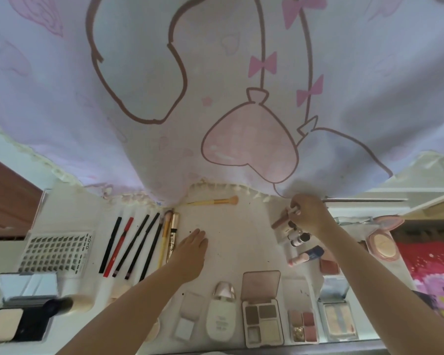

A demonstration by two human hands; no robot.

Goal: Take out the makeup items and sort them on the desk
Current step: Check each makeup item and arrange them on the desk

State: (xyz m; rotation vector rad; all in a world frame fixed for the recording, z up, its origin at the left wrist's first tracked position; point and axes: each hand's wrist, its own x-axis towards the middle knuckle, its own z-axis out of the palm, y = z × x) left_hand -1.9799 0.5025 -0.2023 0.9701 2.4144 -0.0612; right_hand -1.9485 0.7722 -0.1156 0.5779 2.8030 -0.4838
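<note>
A: Where are the hands?

B: The left hand [191,248] lies flat on the white desk [231,234], fingers stretched out together, gripping nothing. It sits just right of a row of pencils [128,245], 5 or so, laid side by side with a gold mascara tube [173,234] at the row's right end.

A: And the other one?

B: The right hand [309,213] is at the far edge of the desk, fingers pinched around a slim pink tube [283,219], held tilted above a cluster of small bottles [297,237].

A: What else is sorted?

B: Along the near edge: an open eyeshadow palette [263,320] with 4 pans, a white lotion bottle [221,319] to its left, and a smaller blush palette [303,326] on its right. At far left, a lash tray [55,251] marked XOYO and an open powder compact [7,327]. A yellow brush [213,201] lies alone near the hanging curtain [215,85].
</note>
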